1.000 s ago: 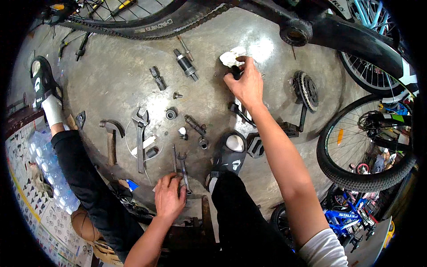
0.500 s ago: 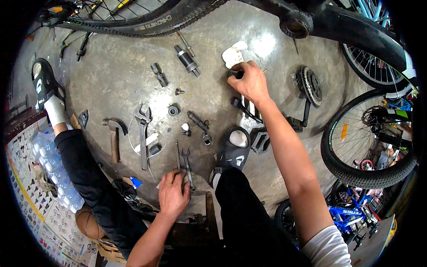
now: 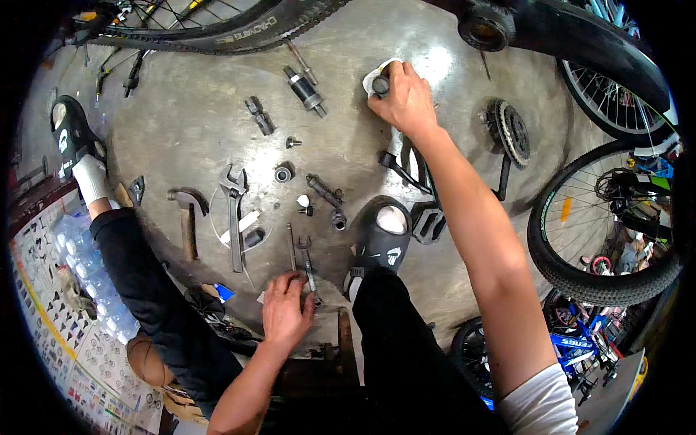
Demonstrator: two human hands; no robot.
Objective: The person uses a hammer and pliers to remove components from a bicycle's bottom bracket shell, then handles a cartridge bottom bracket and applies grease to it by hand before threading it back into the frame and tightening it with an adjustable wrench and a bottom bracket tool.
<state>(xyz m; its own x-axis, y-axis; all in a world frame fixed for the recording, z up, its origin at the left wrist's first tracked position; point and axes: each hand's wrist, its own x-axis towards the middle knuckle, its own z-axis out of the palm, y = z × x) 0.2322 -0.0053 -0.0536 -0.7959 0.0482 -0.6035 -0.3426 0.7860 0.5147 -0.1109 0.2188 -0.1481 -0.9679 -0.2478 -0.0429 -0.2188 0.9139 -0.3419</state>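
Observation:
My right hand (image 3: 404,101), at the far middle of the floor, pinches a dark round-ended part (image 3: 380,85). Its exact kind does not show. Under that part lies a crumpled white wipe (image 3: 371,73), partly covered by my fingers. Near the front, my left hand (image 3: 285,310) rests with fingers loosely stretched out beside an open-end wrench (image 3: 308,267) and a thin rod-like tool (image 3: 291,243). The fingertips reach their near ends; whether they touch is unclear. Left of these lie an adjustable wrench (image 3: 235,210) and a claw hammer (image 3: 188,225).
A bottom bracket cartridge (image 3: 304,91) and several small metal parts lie mid-floor. A crank with chainring (image 3: 510,134), a crank arm (image 3: 404,175) and a pedal (image 3: 431,226) are on the right. A bicycle frame (image 3: 573,51) overhangs the far right; wheels (image 3: 540,210) stand beyond.
My right hand has moved slightly farther away, bringing the dark part over the white wipe. My left hand stays by the wrenches, its fingers shifted slightly.

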